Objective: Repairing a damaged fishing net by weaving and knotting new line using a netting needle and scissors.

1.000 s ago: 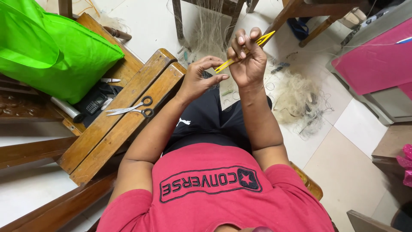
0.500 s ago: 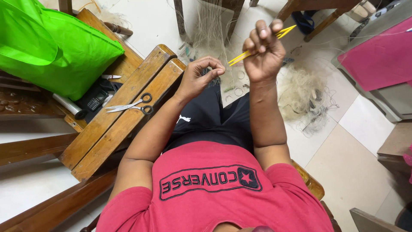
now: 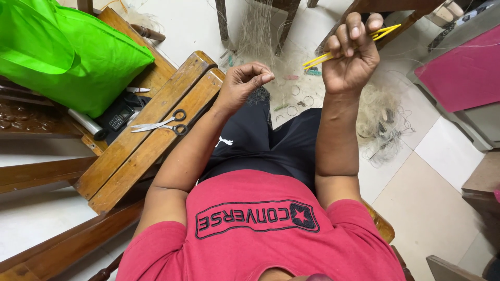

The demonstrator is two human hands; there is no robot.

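My right hand [image 3: 350, 54] is raised and closed around a thin yellow netting needle [image 3: 383, 34], whose ends stick out on both sides of the fist. My left hand [image 3: 245, 83] is lower and to the left, thumb and fingertips pinched together on a fine, nearly invisible thread. A pale fishing net [image 3: 260, 31] hangs from a wooden frame just beyond both hands. Below them are my black shorts and red shirt.
A wooden bench [image 3: 151, 140] on the left carries scissors [image 3: 159, 125], a black phone [image 3: 117, 117] and a bright green bag [image 3: 67, 52]. A tangle of pale net [image 3: 383, 125] lies on the tiled floor at right, beside a pink-topped box [image 3: 463, 67].
My right hand has lifted the yellow needle up and to the right, away from my left hand. My left hand has stayed roughly in place, pinching.
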